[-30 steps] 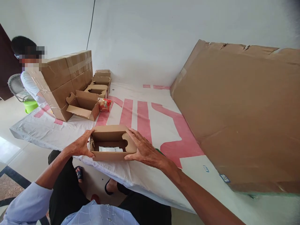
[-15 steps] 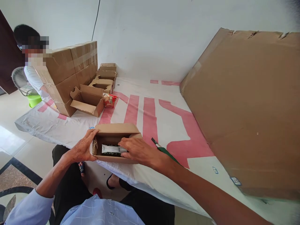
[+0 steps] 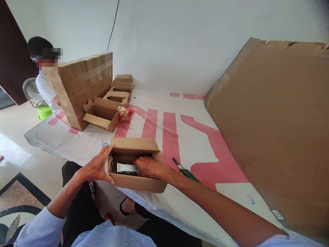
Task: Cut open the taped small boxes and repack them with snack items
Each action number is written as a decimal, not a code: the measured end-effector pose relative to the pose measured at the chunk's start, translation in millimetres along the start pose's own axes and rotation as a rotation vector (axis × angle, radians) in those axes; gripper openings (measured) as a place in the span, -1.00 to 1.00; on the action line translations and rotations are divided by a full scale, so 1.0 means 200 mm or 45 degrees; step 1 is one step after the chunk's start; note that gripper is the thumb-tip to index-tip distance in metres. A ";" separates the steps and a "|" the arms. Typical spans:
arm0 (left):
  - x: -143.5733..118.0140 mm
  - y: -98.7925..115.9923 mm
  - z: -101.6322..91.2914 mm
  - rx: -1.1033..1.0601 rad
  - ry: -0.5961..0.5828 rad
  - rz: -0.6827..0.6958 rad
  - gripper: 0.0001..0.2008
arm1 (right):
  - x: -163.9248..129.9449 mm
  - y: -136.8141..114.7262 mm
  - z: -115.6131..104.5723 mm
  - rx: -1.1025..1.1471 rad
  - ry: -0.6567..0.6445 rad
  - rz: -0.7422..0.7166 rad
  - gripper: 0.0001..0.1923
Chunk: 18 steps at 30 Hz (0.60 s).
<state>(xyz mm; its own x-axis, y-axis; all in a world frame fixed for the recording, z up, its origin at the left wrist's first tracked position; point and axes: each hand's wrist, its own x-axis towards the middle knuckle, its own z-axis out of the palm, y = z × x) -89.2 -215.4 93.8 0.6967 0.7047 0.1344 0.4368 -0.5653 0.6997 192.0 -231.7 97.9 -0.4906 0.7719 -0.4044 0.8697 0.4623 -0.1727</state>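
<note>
An open cardboard box (image 3: 144, 184) sits at the table's near edge in front of me, its long flap standing up at the back. My left hand (image 3: 99, 166) grips the box's left end, thumb along the front wall and fingers at the back corner. Inside lies a black-and-white packet (image 3: 127, 167) with a pale label strip. Down in the box, my right hand (image 3: 149, 167) is closed over the packet's right end; its fingertips are partly hidden. Right of the box, a green-handled tool (image 3: 186, 171) with a dark tip lies partly behind my right forearm.
Another open box (image 3: 104, 115) stands farther left beside a red snack packet (image 3: 125, 115), with several open boxes (image 3: 119, 92) behind. Taped cartons (image 3: 77, 92) are stacked there, a person (image 3: 45, 77) beyond them. A large cardboard sheet (image 3: 277, 130) rises on the right.
My right hand has sunk deeper into the box, its fingers now lower at the packet's right end. The box's right end has tilted or swung slightly nearer me. The whole view has shifted a little.
</note>
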 end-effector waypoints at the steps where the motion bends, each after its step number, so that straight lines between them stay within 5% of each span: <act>1: 0.00 -0.01 0.01 -0.008 0.002 -0.002 0.49 | -0.01 0.01 0.00 0.020 0.014 -0.004 -0.67; 8: 0.05 -0.04 0.02 0.003 0.088 -0.040 0.43 | 0.00 0.04 -0.04 0.322 0.180 -0.062 -0.72; 14: 0.06 -0.03 -0.02 -0.019 0.031 -0.071 0.45 | -0.13 0.06 -0.13 0.704 0.542 -0.110 -0.61; 18: 0.09 0.08 -0.07 0.008 0.245 -0.047 0.15 | -0.25 0.11 -0.25 1.143 0.747 -0.154 -0.59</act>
<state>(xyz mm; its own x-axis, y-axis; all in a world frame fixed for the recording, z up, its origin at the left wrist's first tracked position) -77.0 -205.4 116.2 0.5588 0.7935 0.2410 0.4641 -0.5401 0.7021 232.3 -238.1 159.6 -0.3172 0.9418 0.1117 0.4181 0.2446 -0.8748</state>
